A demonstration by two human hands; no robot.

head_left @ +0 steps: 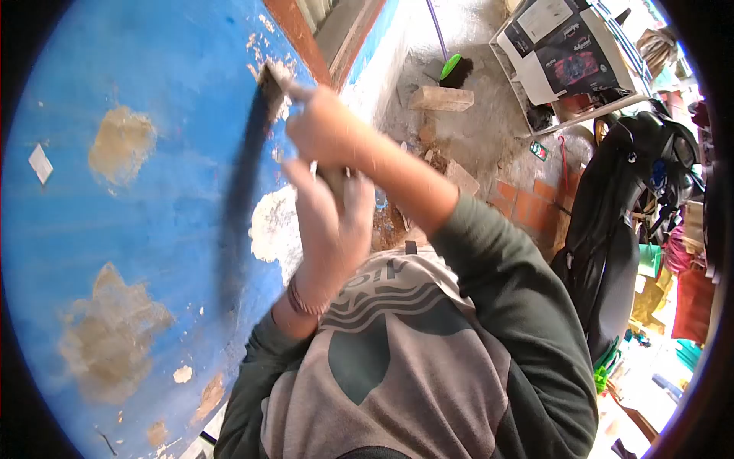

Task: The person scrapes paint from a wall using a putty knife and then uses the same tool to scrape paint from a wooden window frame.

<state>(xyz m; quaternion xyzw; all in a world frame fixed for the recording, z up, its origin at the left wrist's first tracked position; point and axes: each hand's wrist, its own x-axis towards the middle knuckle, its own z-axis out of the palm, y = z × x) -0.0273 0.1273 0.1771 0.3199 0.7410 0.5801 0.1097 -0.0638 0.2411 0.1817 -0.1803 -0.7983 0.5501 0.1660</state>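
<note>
My right hand (325, 126) is closed round the handle of a scraper (272, 86), smeared by motion. Its blade is against the blue wall (191, 76), at a chipped patch beside the brown wooden frame (300, 34). Just below, my left hand (332, 222) has dusty fingers curled about a greyish-brown thing (332, 180), partly hidden under the right forearm; its kind does not show. A bare white patch (274, 222) of wall lies left of this hand. A long dark shadow falls on the wall beneath the blade.
Grey-brown patches (122, 145) mark the wall. On the floor lie a concrete block (442, 99), rubble (461, 177) and a broom with a green head (451, 69). At right stand a shelf with a printed box (569, 57) and a black bag (612, 214).
</note>
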